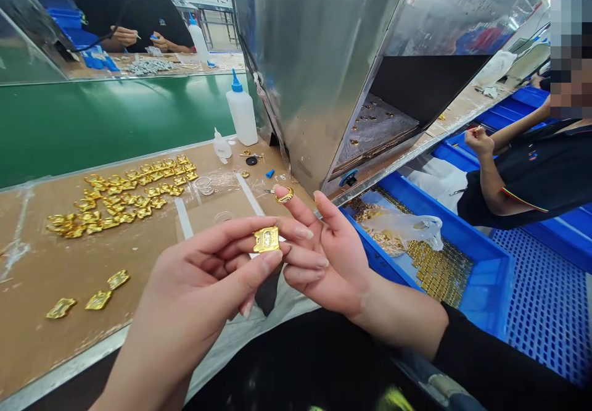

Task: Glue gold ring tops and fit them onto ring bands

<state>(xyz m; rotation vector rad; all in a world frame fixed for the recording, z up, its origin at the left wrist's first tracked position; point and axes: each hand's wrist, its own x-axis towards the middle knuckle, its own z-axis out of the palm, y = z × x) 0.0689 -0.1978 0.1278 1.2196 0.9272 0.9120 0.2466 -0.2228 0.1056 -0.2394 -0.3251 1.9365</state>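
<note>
Between the thumb and fingers of my left hand (203, 281) is a small shiny gold plate (267, 239) with a raised pattern, held up above the table edge. My right hand (335, 260) is palm up beside it, some fingers curled and their tips close to the plate's right edge. A gold ring (284, 195) sits around the tip of one raised finger of that hand. Left of my hands, three loose gold pieces (98, 300) lie on the brown tabletop (28, 263). Farther back, many similar gold pieces (124, 195) lie in rows.
A white bottle with blue cap (242, 115) and a smaller bottle (222, 145) stand by a metal hood (319, 59). At right, a blue crate (490, 275) holds gold pieces and a plastic bag (411, 229). One person (139, 16) sits across, another (531, 164) at right.
</note>
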